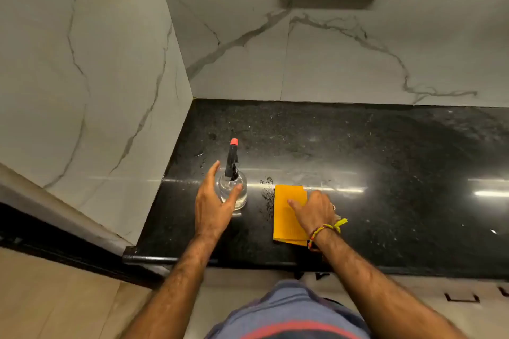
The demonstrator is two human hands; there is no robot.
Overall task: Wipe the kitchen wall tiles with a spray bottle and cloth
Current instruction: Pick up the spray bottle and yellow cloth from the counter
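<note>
Your left hand [213,202] is spread open around the clear spray bottle [233,192], thumb and fingers flanking it, not yet closed; whether liquid sits inside, you cannot tell. Your right hand [316,210] presses flat on the folded yellow cloth [287,215], just right of the bottle. Bare black countertop [385,159] stretches beyond both hands to the marble wall tiles [330,63]; the counter's front edge lies under your wrists.
</note>
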